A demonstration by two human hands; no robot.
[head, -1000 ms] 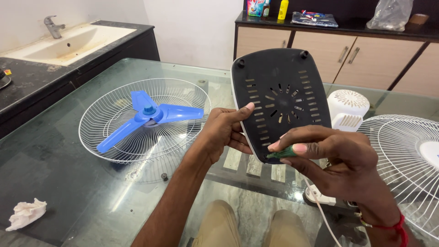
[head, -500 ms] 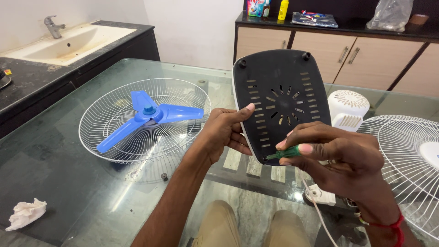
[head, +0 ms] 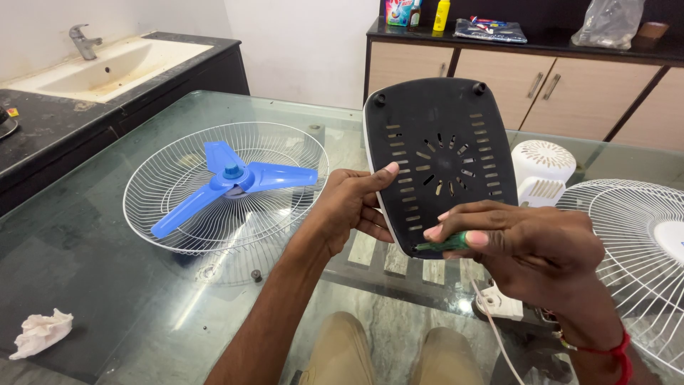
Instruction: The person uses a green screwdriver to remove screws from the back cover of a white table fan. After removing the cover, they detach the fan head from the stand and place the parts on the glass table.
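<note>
**Fan base held over glass table**

Glass table [head: 107,285], crumpled tissue [head: 39,331] near left. Right hand [head: 531,249] pinching green screwdriver [head: 445,244]; left hand [head: 349,207] gripping upright black fan base [head: 442,160]. Farther left, blue blade [head: 228,182] in white grille [head: 224,189].

R hand [head: 524,249] w/ green screwdriver [head: 443,244] slid a bit right — black base plate [head: 442,160] tipped slightly more upright.
</note>
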